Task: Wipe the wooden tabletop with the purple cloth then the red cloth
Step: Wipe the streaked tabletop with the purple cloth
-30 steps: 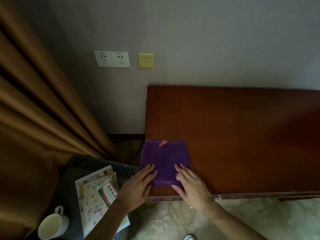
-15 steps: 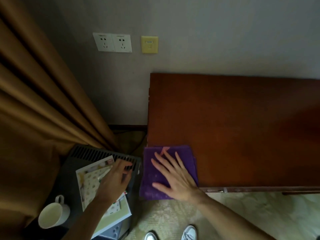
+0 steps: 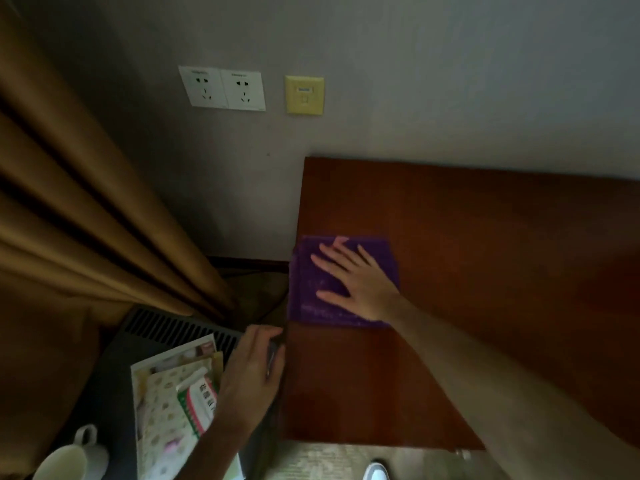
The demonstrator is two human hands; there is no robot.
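Head view: one purple cloth [image 3: 313,289] lies flat on the tabletop [image 3: 485,271], at its left edge, about midway between wall and near edge, slightly overhanging the left side. Right hand [image 3: 353,282]: flat on the cloth, fingers spread, palm down, pressing, not gripping. Left hand [image 3: 251,372]: off the table, resting at the top's left edge over a dark grey unit [image 3: 166,330] with a grille; fingers curled, and a dark thing shows by them, but I cannot tell if it is held.

Counts: 1 cloth in view, the purple one. 2 hands. 1 mug [image 3: 72,459], white, bottom left. A stack of printed papers [image 3: 162,393] on the unit with 1 red-green-white box [image 3: 199,403] on top. 2 white sockets [image 3: 223,87] and 1 yellow wall plate [image 3: 304,95]. 1 brown curtain [image 3: 69,220] on the left. 1 white shoe tip [image 3: 375,472] at the bottom edge.

Versus half a second ago: cloth and right hand are further up the tabletop; before, the cloth hung over the near edge. Left hand has moved from on top of the papers to the table's left edge. Camera has shifted, and more bare top now shows below the cloth.
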